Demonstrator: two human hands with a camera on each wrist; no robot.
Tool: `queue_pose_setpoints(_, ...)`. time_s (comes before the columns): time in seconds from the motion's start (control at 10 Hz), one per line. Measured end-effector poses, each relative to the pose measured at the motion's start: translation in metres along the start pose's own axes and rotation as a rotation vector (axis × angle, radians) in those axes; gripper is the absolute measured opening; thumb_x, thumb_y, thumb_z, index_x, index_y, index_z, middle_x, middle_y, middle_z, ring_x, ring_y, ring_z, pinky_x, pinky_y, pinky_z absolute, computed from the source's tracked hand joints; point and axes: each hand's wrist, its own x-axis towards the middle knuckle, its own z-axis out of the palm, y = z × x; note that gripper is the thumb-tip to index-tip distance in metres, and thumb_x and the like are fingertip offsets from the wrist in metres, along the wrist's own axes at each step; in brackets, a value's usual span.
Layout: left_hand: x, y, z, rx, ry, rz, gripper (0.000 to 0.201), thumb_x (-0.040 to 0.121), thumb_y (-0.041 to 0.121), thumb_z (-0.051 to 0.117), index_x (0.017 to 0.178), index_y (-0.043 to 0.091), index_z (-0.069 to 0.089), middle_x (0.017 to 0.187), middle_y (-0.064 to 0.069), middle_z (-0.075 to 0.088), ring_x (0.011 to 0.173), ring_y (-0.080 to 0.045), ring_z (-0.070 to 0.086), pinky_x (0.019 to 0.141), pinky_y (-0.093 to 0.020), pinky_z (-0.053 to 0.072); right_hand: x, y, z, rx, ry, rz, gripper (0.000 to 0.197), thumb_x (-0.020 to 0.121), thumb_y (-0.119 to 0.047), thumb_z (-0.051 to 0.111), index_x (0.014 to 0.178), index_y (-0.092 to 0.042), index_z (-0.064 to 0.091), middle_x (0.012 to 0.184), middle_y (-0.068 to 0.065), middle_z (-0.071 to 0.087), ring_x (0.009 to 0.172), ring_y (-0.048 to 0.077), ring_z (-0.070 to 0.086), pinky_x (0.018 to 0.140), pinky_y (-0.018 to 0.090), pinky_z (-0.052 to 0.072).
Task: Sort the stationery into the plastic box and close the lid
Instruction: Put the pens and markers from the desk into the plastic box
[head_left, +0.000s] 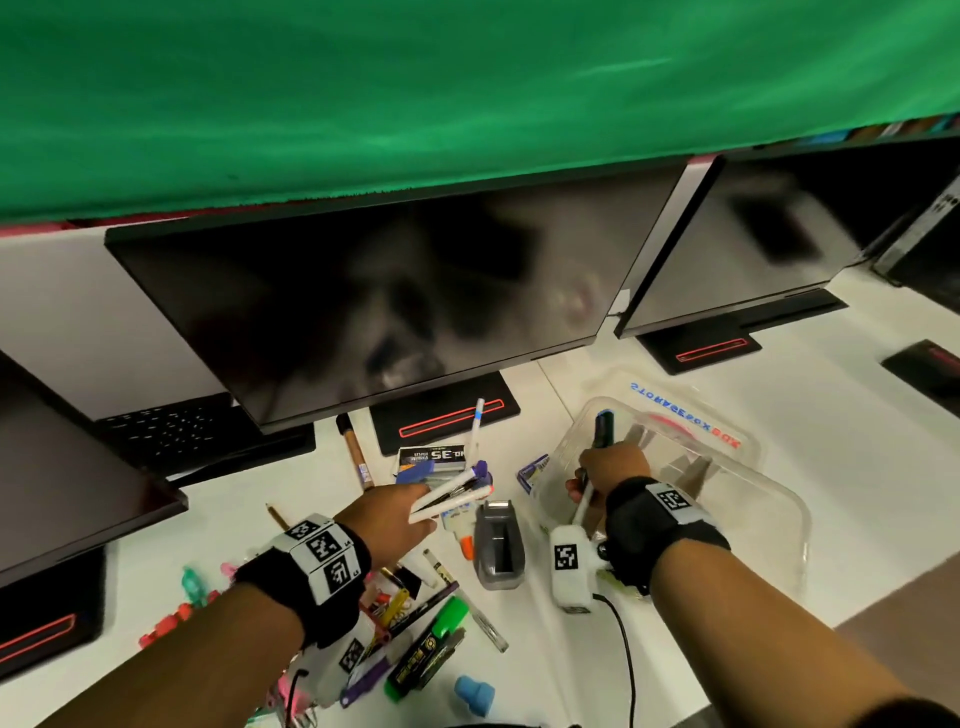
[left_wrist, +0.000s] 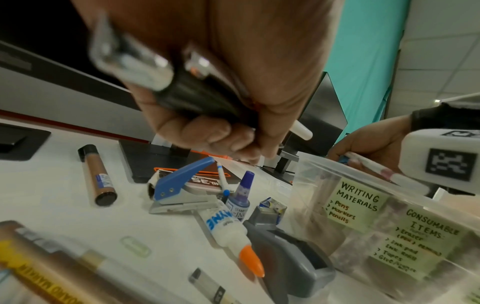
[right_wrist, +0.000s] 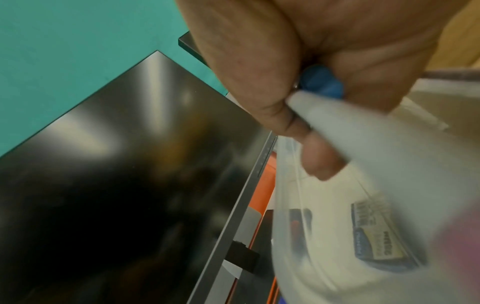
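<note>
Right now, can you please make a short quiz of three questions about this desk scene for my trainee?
1. True or false: the left hand is empty.
2. Which hand is over the plastic box? A) left B) right C) neither
3. Fill in: the first green label on the box reads "WRITING ____".

Key:
1. False; it holds several pens.
2. B; the right hand holds pens there.
3. MATERIALS
</note>
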Motion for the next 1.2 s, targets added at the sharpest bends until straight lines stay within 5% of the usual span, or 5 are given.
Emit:
queue_pose_setpoints(0.3, 0.009, 0.012, 0.004, -0.179, 0.008, -0.006, 0.020, 0.090, 0.028, 0.058, 0.109, 0.023, 0.060, 0.085, 0.002, 0.059, 0.075, -0.016, 0.058, 0.069, -0.022, 0.048, -0.004, -0.003, 0.003, -0.609, -0.043, -0.143, 0.045, 0.090, -0.020, 0.056, 0.131, -0.003, 0.048, 0.120, 0.020, 0.053, 0.121, 0.035, 0.050, 0.102, 0.033, 0.044)
queue_pose_setpoints(0.5, 0.017, 0.044, 0.010, -0.232, 0.019, 0.066, 0.016, 0.089, 0.030, 0.057, 0.105, 0.029, 0.062, 0.075, 0.006, 0.057, 0.061, -0.007, 0.052, 0.061, -0.017, 0.045, -0.011, 0.001, -0.005, -0.547, -0.182, -0.259, 0.031, 0.088, -0.015, 0.055, 0.114, 0.001, 0.062, 0.103, 0.016, 0.060, 0.112, 0.034, 0.056, 0.097, 0.036, 0.045)
queue_pose_setpoints(0.6, 0.019, 0.058, 0.011, -0.214, 0.021, 0.081, 0.024, 0.089, 0.030, 0.058, 0.111, 0.023, 0.061, 0.080, 0.000, 0.062, 0.062, -0.009, 0.053, 0.062, -0.018, 0.045, -0.009, 0.011, -0.008, -0.444, -0.216, -0.332, 0.013, 0.079, -0.009, 0.063, 0.068, -0.003, 0.069, 0.062, 0.006, 0.057, 0.066, 0.023, 0.056, 0.079, 0.040, 0.050)
queue_pose_setpoints(0.8, 0.024, 0.089, 0.010, -0.116, 0.078, 0.095, 0.018, 0.090, 0.031, 0.055, 0.102, 0.019, 0.059, 0.084, -0.005, 0.063, 0.071, -0.019, 0.056, 0.057, -0.023, 0.040, -0.022, 0.014, -0.015, -0.805, -0.378, -0.535, 0.030, 0.086, -0.005, 0.050, 0.109, -0.010, 0.068, 0.117, 0.005, 0.066, 0.101, 0.016, 0.059, 0.084, 0.019, 0.039)
queue_pose_setpoints(1.2, 0.036, 0.132, 0.025, -0.226, 0.094, 0.055, 0.021, 0.088, 0.023, 0.055, 0.108, 0.016, 0.058, 0.082, -0.005, 0.060, 0.076, -0.026, 0.061, 0.062, -0.030, 0.047, -0.038, 0.043, -0.028, -1.426, -0.570, -0.897, 0.042, 0.094, -0.035, 0.045, 0.125, -0.007, 0.053, 0.125, 0.013, 0.059, 0.122, 0.028, 0.047, 0.116, 0.046, 0.014)
